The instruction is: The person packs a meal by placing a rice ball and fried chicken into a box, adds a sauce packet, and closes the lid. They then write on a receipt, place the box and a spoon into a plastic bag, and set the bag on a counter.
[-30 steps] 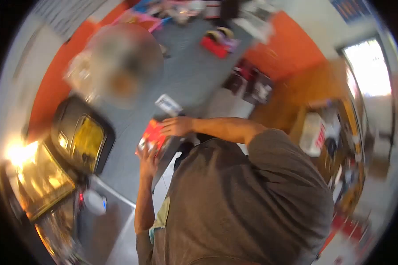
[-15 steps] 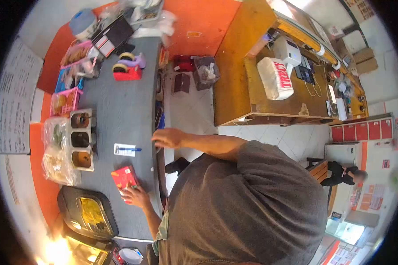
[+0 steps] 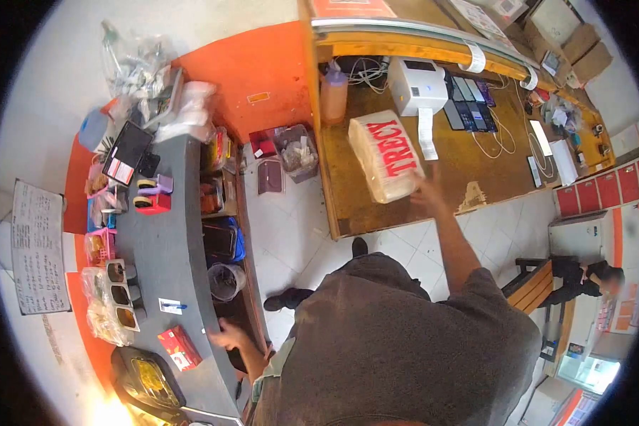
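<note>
My left hand (image 3: 227,336) is open at the edge of the grey counter (image 3: 165,263), with nothing in it. Just left of it, a red box (image 3: 179,348) lies on the counter, and beyond that a blue pen (image 3: 175,306) rests on a small white paper (image 3: 168,307). My right hand (image 3: 429,196) reaches over the wooden desk (image 3: 355,213). Its slightly blurred fingers are apart, at the lower right corner of a plastic-wrapped pack with red letters "TRECY" (image 3: 385,156). Whether they touch the pack is unclear.
A label printer (image 3: 417,86), phones (image 3: 468,106) and cables are on the desk. Tape dispensers (image 3: 153,202), metal containers (image 3: 121,295) and a black-rimmed pan or lid (image 3: 149,376) line the counter. Bins (image 3: 226,282) stand below. A person (image 3: 582,277) sits at the far right.
The view has swung toward the desk. My left hand has let go of the red box and moved to the counter edge. My right hand has moved from the counter to the wrapped pack.
</note>
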Tool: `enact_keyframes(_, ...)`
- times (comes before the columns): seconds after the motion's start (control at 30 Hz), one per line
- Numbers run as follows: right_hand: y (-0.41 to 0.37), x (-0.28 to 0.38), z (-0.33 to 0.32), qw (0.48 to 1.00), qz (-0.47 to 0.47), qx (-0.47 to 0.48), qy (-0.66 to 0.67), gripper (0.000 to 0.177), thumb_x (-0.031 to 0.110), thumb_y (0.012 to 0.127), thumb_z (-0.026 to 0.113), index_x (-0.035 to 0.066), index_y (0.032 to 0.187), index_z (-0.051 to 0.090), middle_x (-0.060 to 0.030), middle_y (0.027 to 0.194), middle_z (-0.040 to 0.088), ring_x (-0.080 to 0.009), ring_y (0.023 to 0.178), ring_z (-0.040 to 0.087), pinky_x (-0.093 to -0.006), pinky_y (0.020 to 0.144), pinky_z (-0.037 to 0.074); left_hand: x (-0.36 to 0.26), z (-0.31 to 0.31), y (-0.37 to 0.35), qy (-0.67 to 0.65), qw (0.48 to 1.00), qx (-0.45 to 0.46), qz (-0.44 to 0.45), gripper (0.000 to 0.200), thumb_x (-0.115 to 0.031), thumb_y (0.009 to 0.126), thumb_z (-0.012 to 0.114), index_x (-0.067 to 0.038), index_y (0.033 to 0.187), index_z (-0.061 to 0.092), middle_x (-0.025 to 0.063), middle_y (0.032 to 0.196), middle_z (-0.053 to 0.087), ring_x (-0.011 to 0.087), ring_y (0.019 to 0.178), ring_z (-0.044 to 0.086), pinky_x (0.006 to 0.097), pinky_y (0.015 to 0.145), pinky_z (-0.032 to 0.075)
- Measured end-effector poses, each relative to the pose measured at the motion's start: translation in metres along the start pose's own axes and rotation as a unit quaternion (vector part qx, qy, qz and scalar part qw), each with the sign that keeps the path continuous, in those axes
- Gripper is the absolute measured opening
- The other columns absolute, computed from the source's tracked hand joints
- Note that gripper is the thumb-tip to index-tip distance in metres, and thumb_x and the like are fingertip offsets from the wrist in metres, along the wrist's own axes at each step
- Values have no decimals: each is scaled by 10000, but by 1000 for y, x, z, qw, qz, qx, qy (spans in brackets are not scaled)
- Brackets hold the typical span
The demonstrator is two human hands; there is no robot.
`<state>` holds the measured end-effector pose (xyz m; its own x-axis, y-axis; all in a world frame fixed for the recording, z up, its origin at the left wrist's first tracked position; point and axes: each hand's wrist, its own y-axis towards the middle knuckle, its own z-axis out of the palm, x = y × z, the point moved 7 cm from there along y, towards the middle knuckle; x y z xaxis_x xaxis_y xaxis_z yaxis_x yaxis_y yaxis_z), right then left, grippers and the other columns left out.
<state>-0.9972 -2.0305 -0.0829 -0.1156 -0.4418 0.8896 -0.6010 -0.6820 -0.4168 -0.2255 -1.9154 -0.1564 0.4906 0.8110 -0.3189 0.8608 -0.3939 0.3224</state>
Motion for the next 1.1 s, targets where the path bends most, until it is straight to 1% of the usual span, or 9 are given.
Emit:
enact_keyframes(0.03, 22, -21, 8, 991, -93, 96, -21, 758, 396, 748, 741, 116, 1352, 377, -177, 1197, 536, -294, 1069, 568, -532, 827, 496, -38, 2, -28, -107, 989, 49, 91, 625, -389, 760, 695, -13, 1208, 476, 183, 1182, 517, 376, 1105, 483, 538, 912, 372)
enact_keyframes(0.07, 1, -7, 29, 964, 74, 91, 239, 636, 325, 793, 716, 143, 1319, 407, -131, 1201, 541, -313, 1091, 556, -520, 766, 535, -77, 0, -55, -211, 955, 98, 181, 598, -330, 757, 710, 28, 1181, 489, 213, 1148, 532, 386, 1075, 500, 495, 922, 383)
enact_keyframes(0.2, 59, -25, 63, 933, 93, -43, 344, 550, 293, 835, 679, 206, 1293, 386, -98, 1220, 512, -345, 1039, 566, -521, 760, 541, -183, -2, -132, -357, 855, 249, 281, 480, -118, 756, 692, 75, 1146, 492, 244, 1115, 538, 370, 1060, 507, 458, 940, 375)
enact_keyframes(0.47, 219, 36, 114, 978, 13, -7, 207, 727, 377, 768, 727, 236, 1363, 334, -88, 1302, 443, -310, 1111, 498, -539, 774, 480, -231, 17, -194, -345, 824, 341, 293, 425, -129, 790, 679, -2, 1153, 498, 208, 1117, 543, 348, 1041, 512, 440, 891, 400)
enact_keyframes(0.6, 203, 46, 102, 971, 27, -17, 235, 771, 410, 776, 707, 211, 1399, 299, -115, 1306, 434, -317, 1107, 496, -507, 770, 481, -235, -2, -226, -281, 830, 384, 289, 397, -152, 799, 681, -37, 1142, 519, 156, 1099, 562, 307, 1032, 528, 420, 795, 433)
enact_keyframes(0.7, 237, -28, 62, 978, -149, -90, 119, 654, 436, 865, 588, 102, 1376, 354, -190, 1311, 429, -309, 1121, 500, -407, 842, 467, -228, -4, -241, -281, 838, 383, 270, 323, -123, 812, 660, -32, 1097, 539, 142, 1066, 577, 283, 999, 552, 390, 773, 451)
enact_keyframes(0.77, 179, -17, -6, 967, -128, -213, -64, 710, 471, 844, 578, -16, 1328, 398, -245, 1318, 446, -386, 1241, 407, -447, 1061, 294, -225, 13, -242, -317, 823, 400, 249, 282, -96, 822, 642, -25, 1077, 544, 138, 1048, 584, 270, 959, 570, 369, 777, 462)
enact_keyframes(0.83, 172, -34, -60, 957, 48, -259, -121, 679, 444, 810, 627, 45, 1325, 434, -238, 1298, 455, -371, 1242, 400, -452, 1055, 302, -247, 4, -249, -388, 794, 411, 222, 167, -40, 847, 596, -4, 1007, 563, 120, 957, 614, 227, 846, 613, 315, 762, 494)
enact_keyframes(1.1, 237, -46, -89, 888, 36, -101, -446, 637, 442, 723, 721, 80, 1213, 535, -192, 1384, 398, -334, 1339, 283, -485, 1039, 323, -424, 1, -358, -295, 621, 624, 371, 209, -143, 864, 618, -12, 1024, 586, 108, 920, 647, 217, 834, 630, 332, 734, 509)
